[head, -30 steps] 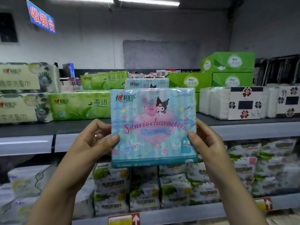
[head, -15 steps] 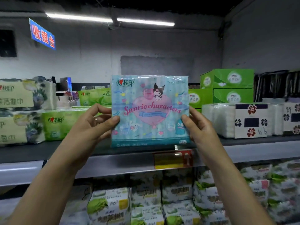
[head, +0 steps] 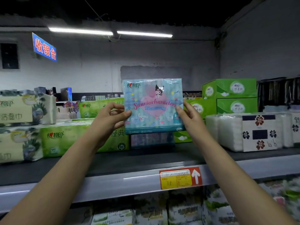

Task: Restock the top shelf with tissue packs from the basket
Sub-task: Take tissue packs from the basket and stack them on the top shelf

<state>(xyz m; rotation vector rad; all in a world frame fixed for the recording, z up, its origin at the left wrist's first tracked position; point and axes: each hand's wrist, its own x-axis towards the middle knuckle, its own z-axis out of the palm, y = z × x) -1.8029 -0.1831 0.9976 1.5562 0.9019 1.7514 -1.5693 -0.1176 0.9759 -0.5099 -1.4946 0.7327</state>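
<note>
A light-blue tissue pack [head: 153, 106] with a pink heart and cartoon print stands upright in the air above the top shelf [head: 146, 159]. My left hand [head: 110, 118] pinches its left edge and my right hand [head: 189, 116] grips its right edge. Directly beneath it another pack of the same kind [head: 151, 140] lies on the shelf, mostly in shadow. The basket is out of view.
Green tissue packs [head: 68, 138] and beige packs [head: 17, 125] fill the shelf's left side. Green boxes [head: 230, 96] and white pad packs [head: 243, 132] stand at the right. A red and yellow price tag [head: 180, 178] sits on the shelf's front rail. More packs fill the lower shelf.
Both hands have lifted the blue pack up and forward, from in front of the shelf edge to over the shelf, above the pack lying there.
</note>
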